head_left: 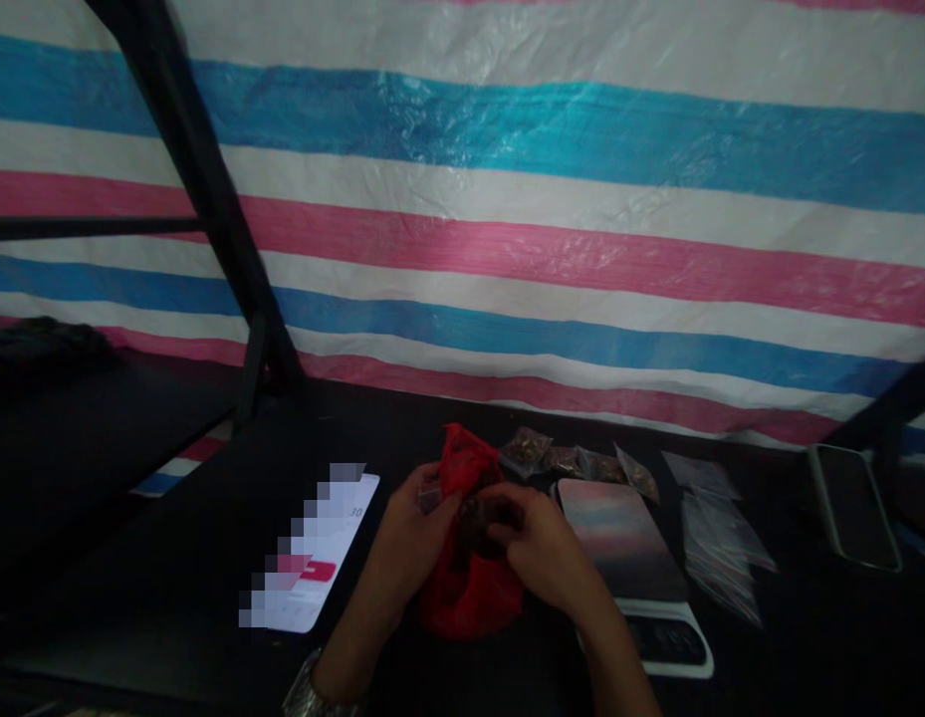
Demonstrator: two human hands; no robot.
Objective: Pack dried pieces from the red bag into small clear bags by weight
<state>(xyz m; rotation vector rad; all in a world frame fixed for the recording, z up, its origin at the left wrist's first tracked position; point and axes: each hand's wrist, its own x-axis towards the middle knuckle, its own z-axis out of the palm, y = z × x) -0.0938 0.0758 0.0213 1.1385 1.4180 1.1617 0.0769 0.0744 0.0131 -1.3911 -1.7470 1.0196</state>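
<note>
A red bag (473, 597) stands on the dark table between my hands, its mouth pulled open and dark contents inside. On its left side, my left hand (417, 533) is closed on the bag's edge, with a small clear piece near the thumb. At the mouth, my right hand (533, 538) has its fingers curled together over the dark contents; what they pinch, if anything, is hidden. Just right of that hand lies a digital scale (618, 538) with a shiny metal plate, partly covered by my right forearm. Small clear bags of brown pieces (527, 451) sit behind the scale.
Several flat clear zip bags (720, 543) lie right of the scale, with a phone (854, 506) beyond them. On the left is a lit white screen or card (332, 558), partly blurred. Black frame posts (200, 189) and a striped plastic sheet (507, 249) stand behind.
</note>
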